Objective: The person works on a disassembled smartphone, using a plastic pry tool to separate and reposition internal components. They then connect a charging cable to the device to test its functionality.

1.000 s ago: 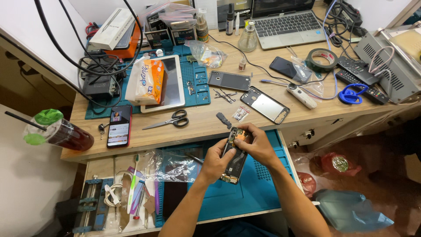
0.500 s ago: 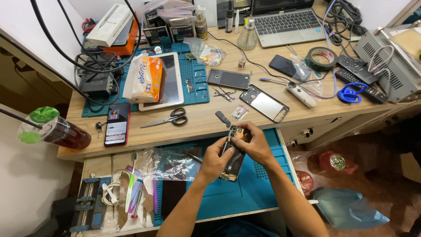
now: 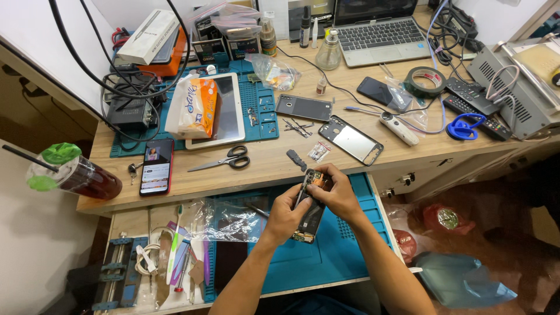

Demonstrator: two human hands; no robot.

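Hands, left and right, clasp opened phone between bent fingers.

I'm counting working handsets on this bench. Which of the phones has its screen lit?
The red-edged phone at the desk's left front, beside the scissors. Its screen shows a picture; the dark phone near the tape roll shows none.

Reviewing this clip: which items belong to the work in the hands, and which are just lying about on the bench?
In hand:
- opened phone, held by left hand and right hand
- teal mat beneath it

Lying about:
- scissors
- laptop
- tape roll
- tissue pack
- iced drink
- red-cased phone
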